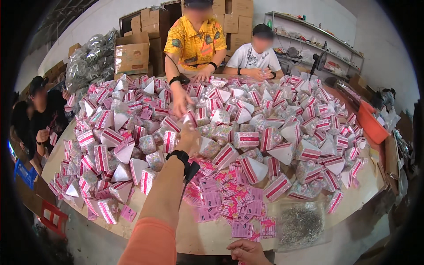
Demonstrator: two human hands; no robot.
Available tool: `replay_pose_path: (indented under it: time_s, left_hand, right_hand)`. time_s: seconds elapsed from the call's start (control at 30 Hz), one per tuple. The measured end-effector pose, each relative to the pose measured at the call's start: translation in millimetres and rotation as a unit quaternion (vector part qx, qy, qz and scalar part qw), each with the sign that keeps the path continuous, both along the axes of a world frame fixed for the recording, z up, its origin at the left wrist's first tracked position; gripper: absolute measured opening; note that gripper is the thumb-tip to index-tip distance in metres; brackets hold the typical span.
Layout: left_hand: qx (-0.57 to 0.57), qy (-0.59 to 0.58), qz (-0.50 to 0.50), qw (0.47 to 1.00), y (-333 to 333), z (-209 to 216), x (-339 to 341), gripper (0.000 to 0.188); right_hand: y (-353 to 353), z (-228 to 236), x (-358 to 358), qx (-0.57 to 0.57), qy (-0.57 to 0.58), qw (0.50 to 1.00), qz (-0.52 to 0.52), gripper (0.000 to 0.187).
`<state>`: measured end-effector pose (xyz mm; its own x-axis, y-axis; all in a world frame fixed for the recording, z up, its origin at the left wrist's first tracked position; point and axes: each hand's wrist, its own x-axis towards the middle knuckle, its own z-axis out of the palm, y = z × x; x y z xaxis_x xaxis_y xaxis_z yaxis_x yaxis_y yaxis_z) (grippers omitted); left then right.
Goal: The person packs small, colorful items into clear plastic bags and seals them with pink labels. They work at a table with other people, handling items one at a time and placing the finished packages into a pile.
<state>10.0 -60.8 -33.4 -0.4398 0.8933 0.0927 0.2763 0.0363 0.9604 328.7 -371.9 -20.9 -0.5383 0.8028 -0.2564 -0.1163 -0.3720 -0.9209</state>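
Observation:
My left hand (190, 138), at the end of a stretched-out arm with a black wristband, grips a wrapped toy cake slice (190, 118) over the middle of the pile. A co-worker's hand (180, 104) touches or nearly touches the far end of that slice. Around them lie many wedge-shaped cake slices (246, 139), white with pink bands and speckled sides in clear wrap. My right hand (248, 252) is low at the table's near edge, fingers curled beside the pink printed cards (211, 198). A bit of pink shows under it, but what it holds is hidden.
A clear flat tray or bag of small shiny metal pieces (302, 226) lies right of the cards. Across the table (201, 236) are a person in yellow (196, 42) and one in white (258, 57). More people stand at left; an orange bin (371, 121) is at right.

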Motion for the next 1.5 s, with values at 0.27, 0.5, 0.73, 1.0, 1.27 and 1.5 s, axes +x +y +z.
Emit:
replay_pose_path:
  time_s: [0.27, 0.5, 0.73, 1.0, 1.27, 1.5]
  left_hand:
    - [0.016, 0.238, -0.075, 0.968, -19, 1, -20, 0.040]
    - [0.050, 0.414, -0.051, 0.908, -27, -1, -49, 0.036]
    - [-0.047, 0.181, -0.124, 0.974, -39, 27, 15, 0.057]
    - [-0.037, 0.350, -0.112, 0.929, -55, 31, 65, 0.065]
    - [0.031, 0.204, -0.142, 0.968, -88, 69, 66, 0.051]
    - [0.120, -0.470, -0.229, 0.844, -179, 78, 78, 0.034]
  right_hand:
    - [0, -7, 2, -0.018, 0.019, 1.000, -0.004, 0.015]
    - [0, -7, 3, -0.011, 0.036, 0.999, 0.003, 0.015]
    - [2, -18, 7, -0.053, 0.008, 0.999, -0.002, 0.018]
    - [2, -22, 6, -0.044, 0.015, 0.999, -0.002, 0.018]
    - [2, -16, 1, -0.028, 0.032, 0.999, -0.016, 0.017]
    - [3, -18, 1, -0.005, 0.039, 0.999, -0.022, 0.015]
